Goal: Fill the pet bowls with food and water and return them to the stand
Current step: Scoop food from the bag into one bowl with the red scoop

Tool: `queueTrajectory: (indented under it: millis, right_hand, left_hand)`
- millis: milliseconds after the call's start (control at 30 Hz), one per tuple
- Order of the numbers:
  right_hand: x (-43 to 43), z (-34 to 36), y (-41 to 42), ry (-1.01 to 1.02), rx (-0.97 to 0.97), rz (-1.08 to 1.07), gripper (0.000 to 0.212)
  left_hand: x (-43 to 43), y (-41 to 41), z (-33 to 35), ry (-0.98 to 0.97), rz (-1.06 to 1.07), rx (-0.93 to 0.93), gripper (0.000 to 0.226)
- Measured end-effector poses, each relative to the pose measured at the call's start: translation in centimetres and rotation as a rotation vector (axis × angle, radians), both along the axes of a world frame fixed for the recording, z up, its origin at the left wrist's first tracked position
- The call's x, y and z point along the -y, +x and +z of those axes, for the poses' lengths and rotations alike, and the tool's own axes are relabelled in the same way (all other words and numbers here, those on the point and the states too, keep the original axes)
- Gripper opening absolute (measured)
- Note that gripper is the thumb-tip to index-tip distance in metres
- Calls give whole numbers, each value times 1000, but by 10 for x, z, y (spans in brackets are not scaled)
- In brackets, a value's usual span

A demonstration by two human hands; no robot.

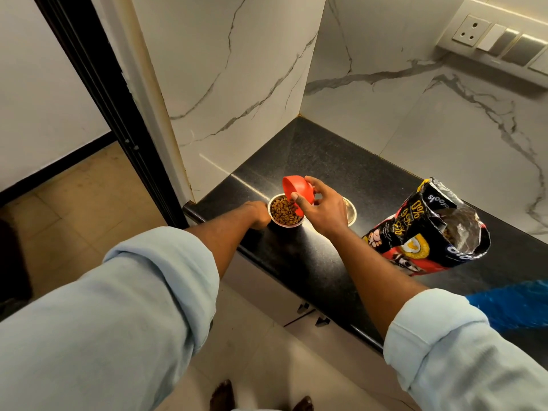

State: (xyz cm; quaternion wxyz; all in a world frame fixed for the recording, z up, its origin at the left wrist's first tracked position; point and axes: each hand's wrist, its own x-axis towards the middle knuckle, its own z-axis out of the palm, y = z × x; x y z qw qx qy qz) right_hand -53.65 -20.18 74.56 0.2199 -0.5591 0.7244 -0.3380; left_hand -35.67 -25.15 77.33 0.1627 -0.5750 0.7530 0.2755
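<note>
A steel pet bowl (285,212) holding brown kibble stands on the black counter (311,161) near its left end. My left hand (257,213) grips the bowl's left side. My right hand (321,207) holds a red scoop (298,192) tipped steeply over the bowl, with kibble at its lip. A second steel bowl (350,212) sits just right of my right hand, mostly hidden behind it. An open black and red pet food bag (427,229) stands on the counter to the right.
Marble walls close the counter at the left and back. A switch panel (498,37) is on the upper right wall. A blue object (516,304) lies at the right edge. Cabinet handles (314,314) sit below the counter, above the tiled floor. A dark door frame (98,90) stands at the left.
</note>
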Motion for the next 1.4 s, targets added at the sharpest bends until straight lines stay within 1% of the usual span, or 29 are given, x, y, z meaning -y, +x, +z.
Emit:
queueTrajectory:
  millis: [133,267,500,667,800,867,933,1000,1067,1133,1267,1333,1400]
  right_hand:
    - [-1,-2,1,-10,40,-6,73]
    - [2,-2,0,-52,33,-76,71]
    - [0,-6,6,36,65,51,70]
    - [0,-8,9,-15,56,14,71]
    - [-2,-12,7,22,48,71,73]
    - [-4,-13,6,-20,20,30,73]
    - [-4,-13,4,-66,15,-55,70]
    - [-5,-14,2,-60,14,-97,68]
    - [-7,-16,1,-12,28,-61,69]
    - [-9,-16,-1,-5,30,-39,69]
    - [-9,-14,2,-7,87,-58,66]
    - [-11,-14,3,-1,78,-51,65]
    - [-13,-12,0,-38,74,-97,65]
  left_hand:
    - [1,-1,0,7,-7,5,49]
    - [0,-2,-1,9,-10,11,46]
    - [-1,-1,-1,10,-16,23,48]
    - [-1,3,-4,-11,-19,31,47]
    - [-4,-1,-5,-21,-24,22,47]
    - [-6,-1,-5,-29,-25,28,46]
    - [-6,0,-7,-29,-23,36,45]
    - [-6,1,-8,-36,-29,42,44]
    - [-6,0,-9,-41,-42,46,44]
    - [-5,-1,-8,-35,-41,45,45]
    - [0,1,-8,-41,-18,33,47]
    - [2,2,-11,-29,-11,23,47]
    - [4,3,-14,-24,-7,6,48]
